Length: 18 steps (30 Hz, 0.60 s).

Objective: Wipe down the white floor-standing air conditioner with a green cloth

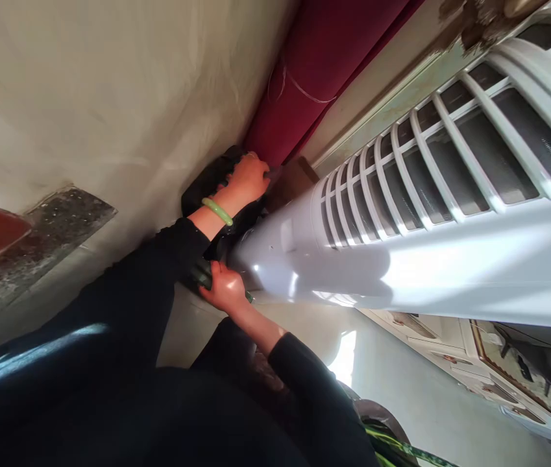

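Observation:
My left hand [248, 178], with a pale green bangle [217, 211] at its wrist, is closed on a crumpled black bag [202, 185] down in the corner. Its fingertips are partly hidden. Lower and nearer to me, my right hand [226, 287] has its fingers curled round a dark green object [201, 275] beside the bag. Most of that object is covered, so its kind does not show. Both hands are close to the base of a tall white appliance with a slatted grille [353, 259].
A dark red fabric roll [324, 58], tied with string, stands behind the bag. The pale wall [85, 84] rises on the left, with a speckled stone ledge [61, 233]. Striped green leaves [402, 447] and white cabinets [450, 350] are at lower right.

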Available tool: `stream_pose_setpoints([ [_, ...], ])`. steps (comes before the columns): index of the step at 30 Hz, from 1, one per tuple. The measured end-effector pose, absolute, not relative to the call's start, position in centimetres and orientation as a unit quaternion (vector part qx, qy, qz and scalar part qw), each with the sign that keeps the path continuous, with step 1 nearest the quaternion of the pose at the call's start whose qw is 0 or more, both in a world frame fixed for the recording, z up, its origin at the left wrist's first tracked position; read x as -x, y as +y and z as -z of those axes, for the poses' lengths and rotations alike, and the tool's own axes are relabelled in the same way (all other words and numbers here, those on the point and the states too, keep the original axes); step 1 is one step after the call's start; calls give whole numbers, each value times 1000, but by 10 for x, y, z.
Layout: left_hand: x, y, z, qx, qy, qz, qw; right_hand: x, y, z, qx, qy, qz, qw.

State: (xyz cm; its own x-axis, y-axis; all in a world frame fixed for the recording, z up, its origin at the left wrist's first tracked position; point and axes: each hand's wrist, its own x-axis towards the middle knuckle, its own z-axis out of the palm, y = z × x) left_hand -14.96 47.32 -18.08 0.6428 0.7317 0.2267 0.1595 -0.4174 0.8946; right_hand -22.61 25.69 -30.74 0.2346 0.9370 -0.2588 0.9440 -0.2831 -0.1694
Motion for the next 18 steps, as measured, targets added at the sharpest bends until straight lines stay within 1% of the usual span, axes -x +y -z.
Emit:
stream_pose_setpoints([
  [1,150,476,173,-809,283,-287,428,226,257,307,-785,599,155,11],
  [4,152,477,151,-826,303,-230,416,226,257,307,-784,602,152,10],
  [8,154,477,136,-860,368,-181,305,226,257,308,-784,603,148,9],
  [10,153,479,137,-867,366,-143,305,226,256,308,-784,603,148,9],
  [12,153,483,140,-852,361,-132,356,226,257,308,-784,603,148,8],
  [13,153,484,142,-830,356,-140,405,226,257,308,-784,603,148,8],
  [16,152,484,149,-666,310,-208,646,225,257,308,-784,603,148,5],
  [17,152,482,152,-587,291,-237,717,225,257,308,-784,603,148,4],
  [18,152,477,156,-518,279,-262,765,225,257,308,-784,603,149,3],
])
